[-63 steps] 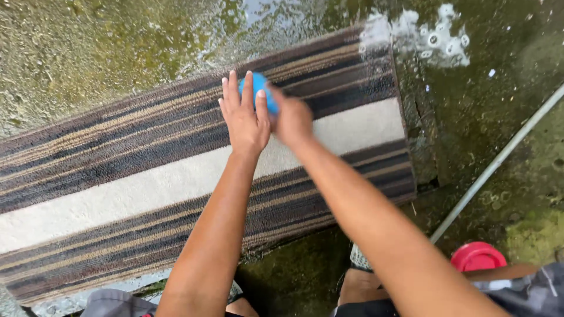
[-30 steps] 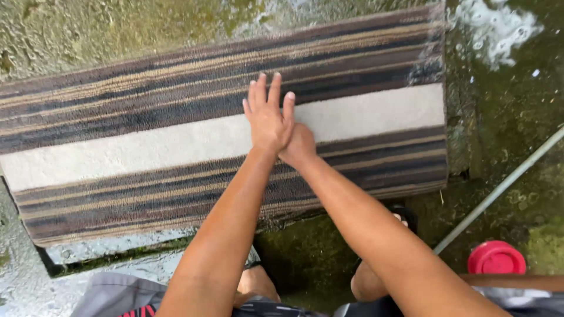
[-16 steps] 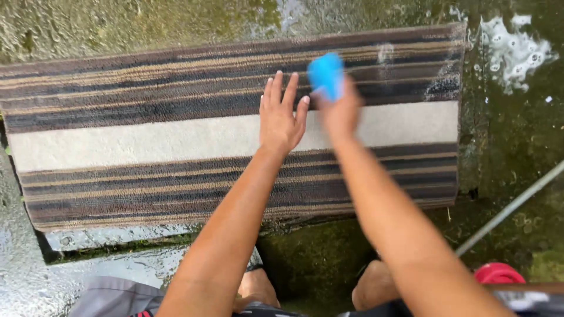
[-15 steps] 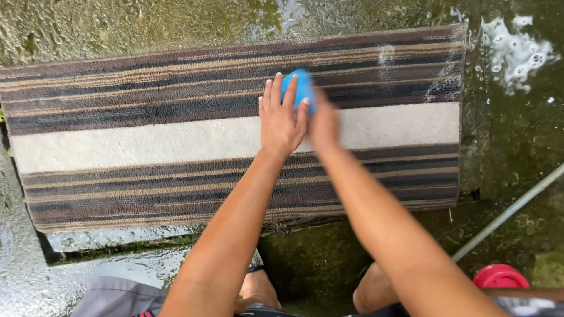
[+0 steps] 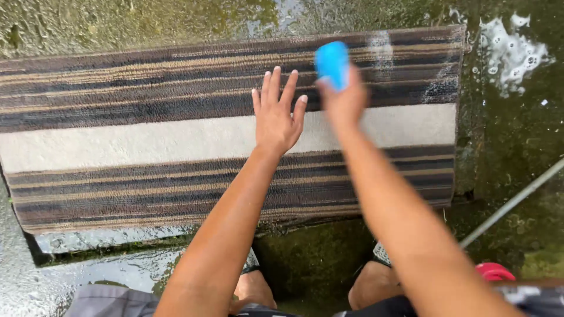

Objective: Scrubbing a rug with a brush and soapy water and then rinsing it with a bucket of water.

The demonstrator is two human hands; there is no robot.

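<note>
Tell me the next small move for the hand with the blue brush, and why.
Probably pull the blue brush back toward you across the striped rug. The right hand has it at the far edge, beside soap foam, while the left hand lies flat on the rug.

Bare arms, grey shorts

Both forearms unsleeved; left hand [image 5: 276,120] and right hand [image 5: 342,101] ungloved; shorts [image 5: 111,299] grey.
</note>
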